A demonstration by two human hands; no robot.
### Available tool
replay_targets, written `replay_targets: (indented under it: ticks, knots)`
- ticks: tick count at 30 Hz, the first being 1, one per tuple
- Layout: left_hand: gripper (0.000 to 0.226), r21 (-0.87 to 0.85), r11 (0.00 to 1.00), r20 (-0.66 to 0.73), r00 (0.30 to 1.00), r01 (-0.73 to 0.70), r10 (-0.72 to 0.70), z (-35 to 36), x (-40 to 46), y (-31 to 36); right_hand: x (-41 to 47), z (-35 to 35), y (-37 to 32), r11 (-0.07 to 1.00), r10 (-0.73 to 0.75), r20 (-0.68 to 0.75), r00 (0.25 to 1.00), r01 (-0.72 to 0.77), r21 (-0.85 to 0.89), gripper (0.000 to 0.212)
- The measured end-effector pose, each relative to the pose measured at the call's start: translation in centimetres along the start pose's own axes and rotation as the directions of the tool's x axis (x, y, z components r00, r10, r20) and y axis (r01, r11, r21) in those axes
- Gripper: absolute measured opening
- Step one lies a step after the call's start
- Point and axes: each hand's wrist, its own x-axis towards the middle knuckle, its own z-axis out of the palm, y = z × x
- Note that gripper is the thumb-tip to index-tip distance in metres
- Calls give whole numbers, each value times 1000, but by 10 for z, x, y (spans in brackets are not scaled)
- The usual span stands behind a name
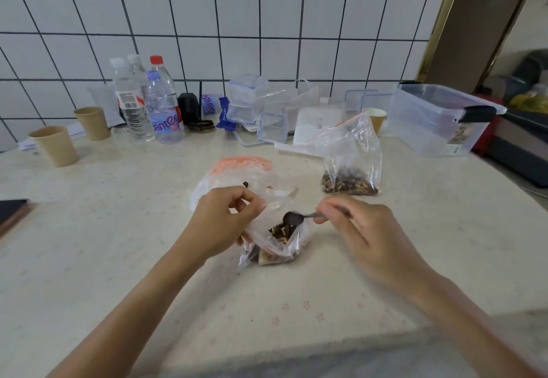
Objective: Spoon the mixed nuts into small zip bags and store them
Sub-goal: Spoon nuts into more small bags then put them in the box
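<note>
The spoon (299, 217) is blurred, and its handle is hidden inside the right hand (360, 231), whose fingers are curled shut around it. The bowl sits at the mouth of a small bag (274, 245) of nuts at table centre. The left hand (225, 223) pinches that bag's rim. A second filled bag (351, 164) stands at one o'clock. A larger bag (237, 173) lies partly hidden behind the hands.

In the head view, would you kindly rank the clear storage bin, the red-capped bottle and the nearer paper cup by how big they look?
1. Clear storage bin, plainly largest.
2. Red-capped bottle, partly hidden behind other bottles.
3. Nearer paper cup.
The bottle and cup look close, and the cup sits nearer the camera, so their order is unsure.
</note>
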Motion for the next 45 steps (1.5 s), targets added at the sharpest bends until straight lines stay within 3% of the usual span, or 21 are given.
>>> replay_targets:
  ticks: [1,3,5,6,8,10,11,15,20,22,25,27,35,41,45]
  knots:
    - [16,-10,1000,-1,1000,7,-7,-2,0,0,-1,-3,-1,976,-154,30,988,157,-152,28]
    - [14,-24,1000,-9,1000,14,-14,-5,1,0,0,-7,-3,827,-409,111,906,419,-375,29]
    - [14,-12,1000,-24,1000,7,-8,-7,2,0,1,-9,-5,717,-519,152,841,525,-458,27]
    - [14,-3,1000,-30,1000,2,-2,-7,3,-1,2,-11,-4,720,-523,137,841,522,-458,28]
    - [13,23,1000,-38,999,-10,11,-7,3,-3,0,-12,-3,845,-414,62,908,408,-344,30]
    - [14,61,998,-38,999,-24,26,-5,4,-4,-1,-12,-4,983,-170,-23,985,168,-79,27]
    - [15,81,996,-35,999,-33,36,-4,4,-5,0,-11,-3,997,-56,-58,997,59,46,25]
    - [23,130,990,-84,994,-58,69,-5,10,-8,11,-5,0,928,157,-150,976,-94,360,22]
    - [32,362,926,-340,911,-105,236,-19,33,-8,36,8,7,786,322,-135,937,-185,590,25]
    - [55,454,889,-370,895,-59,248,-22,48,-12,51,15,10,753,370,-129,920,-216,622,25]
    - [86,575,815,-276,955,74,108,-22,70,-18,73,28,18,760,402,-121,908,-257,597,24]
    - [92,614,780,-207,978,120,12,-19,83,-22,86,38,24,776,413,-121,903,-279,566,24]
    - [56,566,789,-205,968,238,-145,-6,106,-49,109,73,42,769,441,72,895,-418,483,27]
    - [42,471,834,-192,956,288,-222,-8,115,-60,106,82,49,868,321,88,943,-330,372,26]
    - [38,353,903,-214,961,245,-177,-10,114,-61,99,88,48,870,304,90,948,-315,379,29]
